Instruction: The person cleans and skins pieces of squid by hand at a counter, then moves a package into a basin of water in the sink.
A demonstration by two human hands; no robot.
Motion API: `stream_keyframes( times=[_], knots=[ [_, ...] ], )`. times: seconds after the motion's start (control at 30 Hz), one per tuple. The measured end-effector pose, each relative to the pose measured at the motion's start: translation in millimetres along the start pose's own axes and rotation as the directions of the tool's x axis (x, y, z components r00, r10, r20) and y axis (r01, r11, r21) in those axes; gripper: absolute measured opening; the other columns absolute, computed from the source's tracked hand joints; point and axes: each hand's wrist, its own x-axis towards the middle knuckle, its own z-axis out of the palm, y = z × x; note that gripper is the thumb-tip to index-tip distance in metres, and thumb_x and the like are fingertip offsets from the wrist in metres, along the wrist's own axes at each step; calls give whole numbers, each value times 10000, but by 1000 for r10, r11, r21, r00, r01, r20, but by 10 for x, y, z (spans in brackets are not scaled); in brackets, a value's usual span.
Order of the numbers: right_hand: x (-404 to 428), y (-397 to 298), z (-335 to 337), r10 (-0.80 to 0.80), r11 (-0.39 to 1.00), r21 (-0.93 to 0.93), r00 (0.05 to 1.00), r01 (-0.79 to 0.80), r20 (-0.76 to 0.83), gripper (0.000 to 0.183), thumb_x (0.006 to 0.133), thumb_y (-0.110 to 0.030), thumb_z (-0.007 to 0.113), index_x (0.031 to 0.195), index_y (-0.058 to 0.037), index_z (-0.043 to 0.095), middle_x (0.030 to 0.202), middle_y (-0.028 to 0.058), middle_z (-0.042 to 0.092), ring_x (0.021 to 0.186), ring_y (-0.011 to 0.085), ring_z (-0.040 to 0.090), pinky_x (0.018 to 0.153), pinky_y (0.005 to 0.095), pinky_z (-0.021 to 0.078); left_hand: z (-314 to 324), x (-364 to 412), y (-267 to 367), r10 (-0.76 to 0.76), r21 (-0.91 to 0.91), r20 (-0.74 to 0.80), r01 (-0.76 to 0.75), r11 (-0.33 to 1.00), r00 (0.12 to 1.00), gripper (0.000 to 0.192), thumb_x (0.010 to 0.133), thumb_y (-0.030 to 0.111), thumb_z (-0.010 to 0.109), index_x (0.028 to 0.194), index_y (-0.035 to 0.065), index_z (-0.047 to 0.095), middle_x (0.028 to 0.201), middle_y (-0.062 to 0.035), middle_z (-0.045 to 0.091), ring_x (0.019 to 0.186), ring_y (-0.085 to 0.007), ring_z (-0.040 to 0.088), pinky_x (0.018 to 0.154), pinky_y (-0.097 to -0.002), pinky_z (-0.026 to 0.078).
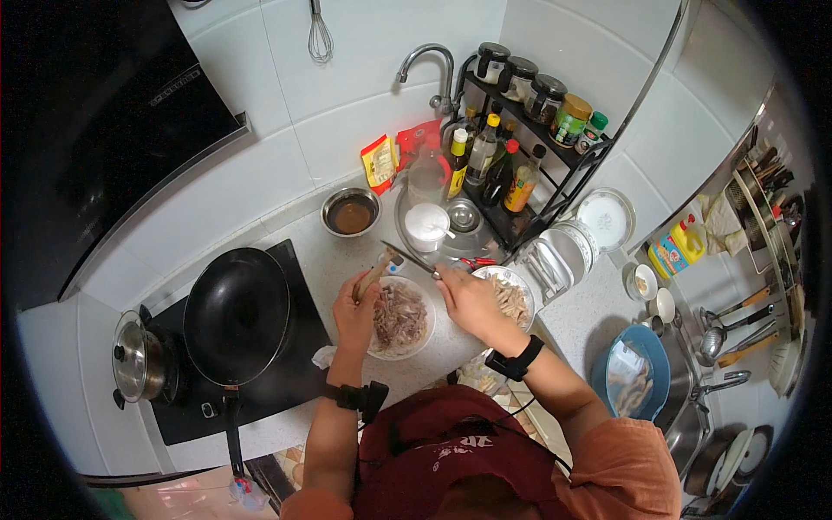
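My left hand [355, 305] grips a pale, elongated piece of food [375, 278], perhaps meat on a bone, with its tip pointing up. My right hand [471, 302] is closed round the handle of a knife [409, 259]. Its dark, narrow blade reaches left, close to the top of the piece; whether they touch I cannot tell. Below both hands sits a white plate [426, 341] of shredded brownish-pink meat [400, 317]. Partly behind my right hand is a patterned bowl [480, 273] heaped with pale strips of food [512, 300].
A black frying pan [237, 315] and a lidded pot [136, 361] stand on the black hob [309, 344] at left. Behind are a steel bowl [351, 212] of brown liquid, a white tub [427, 224] and a bottle rack [552, 133]. A blue basin [660, 364] stands right.
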Motion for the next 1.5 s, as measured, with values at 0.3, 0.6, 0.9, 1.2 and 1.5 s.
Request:
stream_keyframes(
  times=[0.3, 0.6, 0.9, 1.2, 1.5],
  knots=[
    [7, -23, -20, 29, 1000, 0, 999, -29, 23, 268, 804, -180, 471, 1036, -46, 484, 710, 127, 550, 552, 281, 542, 467, 356, 439, -15, 21, -135, 42, -45, 29, -41, 998, 999, 262, 796, 126, 556, 980, -28, 452, 751, -51, 537, 609, -91, 513, 564, -201, 437],
    [29, -52, -34, 1, 999, -47, 998, 2, 65, 259, 798, -188, 480, 1021, -57, 500, 688, 124, 552, 533, 273, 541, 448, 350, 429, -11, 42, -112, 94, 46, 71, -97, 994, 993, 278, 810, 171, 546, 990, -13, 441, 814, -56, 524, 683, -112, 518, 644, -229, 432],
    [65, -54, -47, -40, 999, -11, 998, 41, 57, 257, 790, -187, 486, 1005, -48, 509, 663, 134, 541, 526, 282, 539, 455, 360, 429, -11, 13, -108, 193, 212, 4, -189, 959, 981, 275, 798, 160, 563, 973, -15, 444, 834, -66, 524, 732, -96, 504, 652, -211, 409],
    [5, -97, -8, -28, 1000, 0, 987, 29, 157, 296, 762, -165, 510, 1030, -42, 483, 661, 129, 529, 531, 280, 541, 460, 359, 431, -13, 35, -224, 150, -79, 20, -148, 986, 988, 284, 804, 169, 556, 984, -15, 436, 849, -66, 526, 769, -105, 503, 696, -213, 406],
    [3, -138, -31, -13, 999, -28, 991, 17, 134, 284, 777, -177, 492, 1030, -49, 493, 684, 120, 538, 547, 276, 543, 465, 351, 432, -35, 63, -343, 107, -156, 22, -103, 982, 994, 273, 793, 132, 568, 984, 0, 426, 927, -65, 488, 829, -104, 480, 756, -214, 390]
  ],
)
